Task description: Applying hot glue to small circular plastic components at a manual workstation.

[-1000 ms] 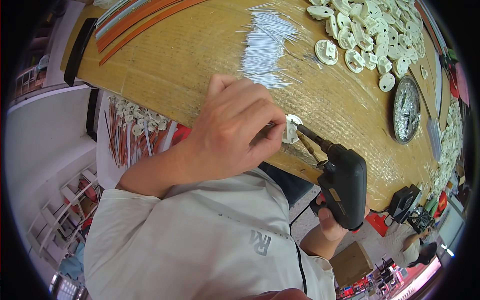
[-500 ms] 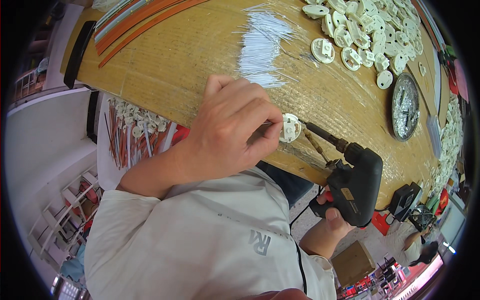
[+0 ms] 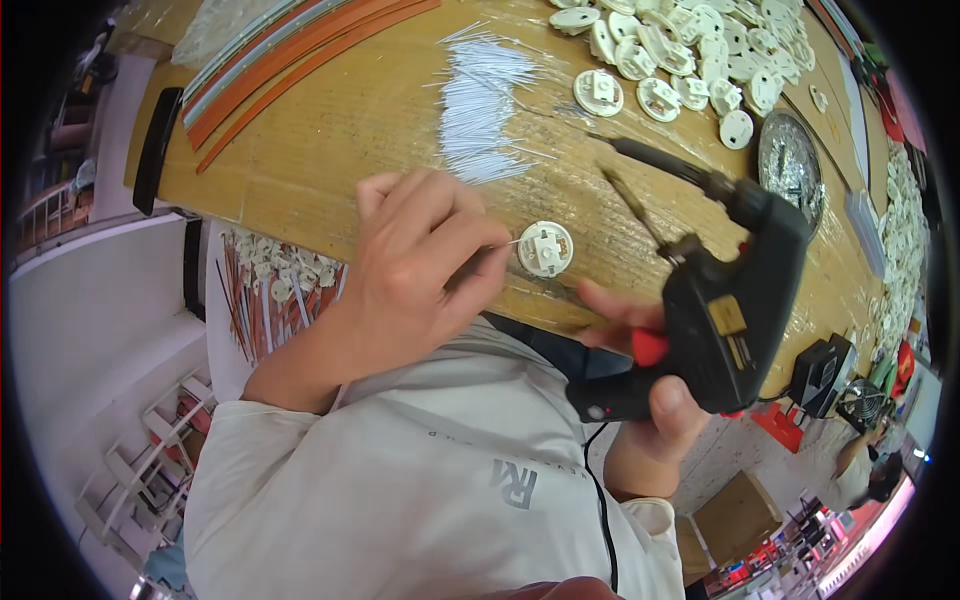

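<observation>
My left hand [image 3: 425, 265] is closed in a pinch on a thin white wire [image 3: 514, 242]. That wire reaches the left edge of a round white plastic part [image 3: 545, 250] lying on the table near its front edge. My right hand [image 3: 675, 425] is wrapped round the handle of a black soldering gun [image 3: 740, 310] with a red trigger. Its forefinger stretches forward, off the trigger as far as I can see. The gun's dark iron tip and the brass-coloured feed tube below it are up and to the right of the round part, apart from it.
Several white wires [image 3: 485, 105] lie in a bundle beyond my left hand. Round white parts [image 3: 690, 55] are heaped at the far right, near a dark dish [image 3: 772, 165]. Orange strips [image 3: 300, 75] lie far left. A black box [image 3: 822, 375] and small fan [image 3: 860, 398] stand right.
The soldering gun has lifted away from the round part, its tip now farther off. My right forefinger has straightened forward. My left hand still pinches at the part's edge. The whole view has shifted slightly.
</observation>
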`<state>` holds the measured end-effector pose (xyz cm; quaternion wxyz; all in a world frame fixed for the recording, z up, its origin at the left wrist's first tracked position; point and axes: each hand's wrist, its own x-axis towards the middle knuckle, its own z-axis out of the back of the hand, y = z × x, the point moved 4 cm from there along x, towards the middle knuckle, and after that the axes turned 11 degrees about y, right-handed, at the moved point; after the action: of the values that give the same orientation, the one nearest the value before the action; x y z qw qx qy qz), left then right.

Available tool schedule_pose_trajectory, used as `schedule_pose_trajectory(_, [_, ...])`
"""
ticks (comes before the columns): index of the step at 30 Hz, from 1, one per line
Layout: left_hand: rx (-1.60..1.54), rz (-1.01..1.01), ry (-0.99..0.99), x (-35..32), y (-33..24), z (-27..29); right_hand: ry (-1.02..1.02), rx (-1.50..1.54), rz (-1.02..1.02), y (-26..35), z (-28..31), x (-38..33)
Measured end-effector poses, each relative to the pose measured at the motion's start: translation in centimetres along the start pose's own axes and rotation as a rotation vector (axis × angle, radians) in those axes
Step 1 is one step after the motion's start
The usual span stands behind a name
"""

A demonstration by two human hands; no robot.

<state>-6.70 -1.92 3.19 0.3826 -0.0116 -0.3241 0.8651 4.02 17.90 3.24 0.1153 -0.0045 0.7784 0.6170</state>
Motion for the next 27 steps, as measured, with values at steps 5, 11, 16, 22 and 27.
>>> schedule_pose_trajectory(5, [-0.077,-0.003,-0.014,0.2,-0.2,-0.3,0.12,0.017,-0.003,-0.4,-1.9,1.3])
schedule_pose_trajectory(11, [-0.155,-0.061,-0.032,1.5,-0.9,-0.7,0.105,0.061,0.026,-0.7,-1.7,0.7])
schedule_pose_trajectory(16, [-0.217,-0.057,-0.04,2.0,-1.1,-1.5,0.123,0.114,0.158,0.0,-1.3,0.9])
schedule_pose_trajectory(22, [-0.32,-0.048,0.026,1.4,-0.9,-1.6,0.105,0.069,0.121,-1.1,-2.0,1.1])
schedule_pose_trajectory(27, [-0.351,-0.04,0.0,1.3,-0.7,-1.9,0.092,0.031,0.132,-1.4,-2.4,1.3])
